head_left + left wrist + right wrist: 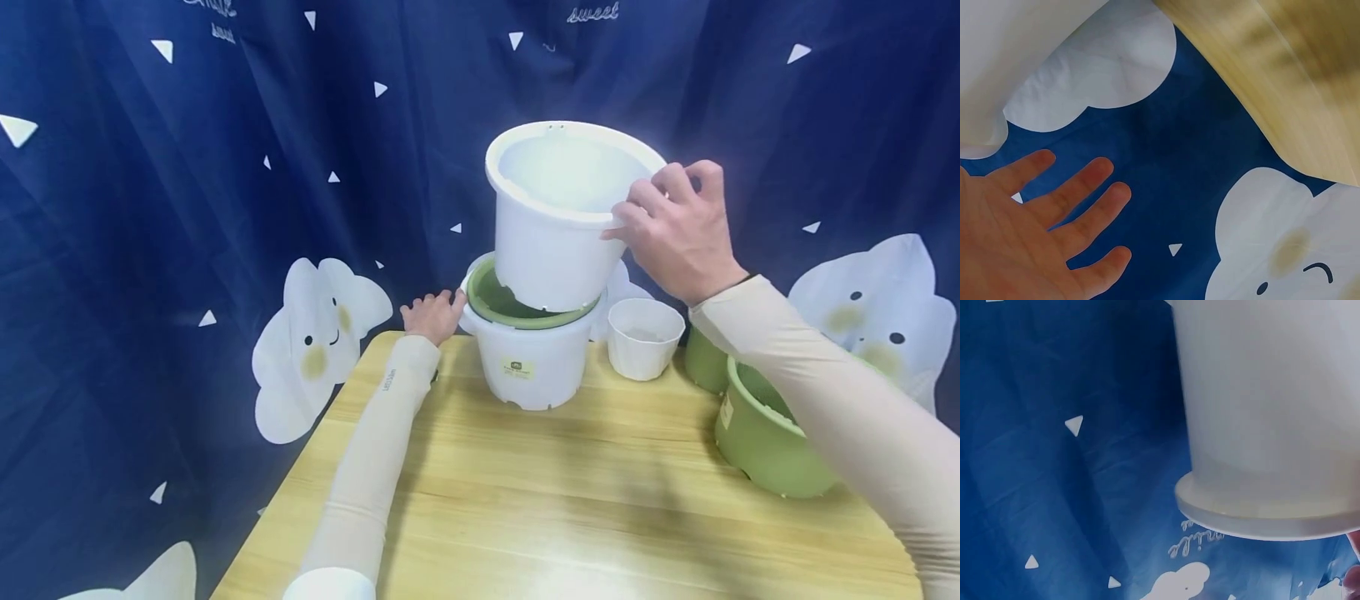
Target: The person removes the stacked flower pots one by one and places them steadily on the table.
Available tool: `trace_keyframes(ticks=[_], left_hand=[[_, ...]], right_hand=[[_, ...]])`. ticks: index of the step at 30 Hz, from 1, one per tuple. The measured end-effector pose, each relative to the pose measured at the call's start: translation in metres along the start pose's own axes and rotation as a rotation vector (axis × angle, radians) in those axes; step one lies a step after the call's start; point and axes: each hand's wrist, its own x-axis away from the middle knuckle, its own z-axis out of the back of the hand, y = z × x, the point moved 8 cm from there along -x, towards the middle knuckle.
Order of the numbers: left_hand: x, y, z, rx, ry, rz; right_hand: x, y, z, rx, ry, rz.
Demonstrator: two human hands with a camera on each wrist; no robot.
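Observation:
My right hand (678, 225) grips the rim of a white plastic pot (551, 250), tilted, with its base just over the stack below. In the right wrist view the side of this white pot (1266, 412) fills much of the picture. Under it a green pot (487, 296) sits nested inside another white pot (517, 358), which has a small label and stands on the table. At that lower pot's left side handle is my left hand (435, 317). Its fingers (1088, 184) are spread and relaxed in the left wrist view; whether the thumb touches the handle I cannot tell.
A small white faceted pot (645, 354) stands right of the stack. Further right is a green pot (772, 450), partly behind my right forearm, with another green pot (703, 358) behind it. The wooden table (525, 500) meets a blue curtain (225, 208).

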Motion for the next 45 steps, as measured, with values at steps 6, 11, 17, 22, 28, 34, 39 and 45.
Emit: trace_keyframes(ticks=[6,11,17,22,28,34,39,45], left_hand=[[0.001,0.001,0.005,0.016,0.034,0.004],[0.001,0.001,0.006,0.024,0.031,0.003],[-0.001,0.001,0.004,0.042,0.021,0.005],[0.002,0.004,0.001,0.052,0.023,0.002],[-0.002,-0.001,-0.004,0.044,0.019,0.012],[-0.004,-0.004,-0.006,0.046,0.006,0.021],[-0.003,-0.004,-0.004,0.044,0.016,0.018],[-0.006,-0.003,-0.007,0.051,0.012,0.024]], right_hand=[[0.013,0.016,0.016,-0.029,-0.002,-0.024],[0.029,0.033,0.025,-0.036,-0.042,-0.063],[0.042,0.048,0.033,-0.023,-0.059,-0.079],[0.056,0.058,0.042,-0.025,-0.075,-0.106],[0.067,0.061,0.053,-0.019,-0.048,-0.124],[0.072,0.058,0.065,-0.018,-0.031,-0.082],[0.080,0.052,0.071,-0.014,-0.050,-0.050],[0.091,0.041,0.077,0.009,-0.029,-0.041]])
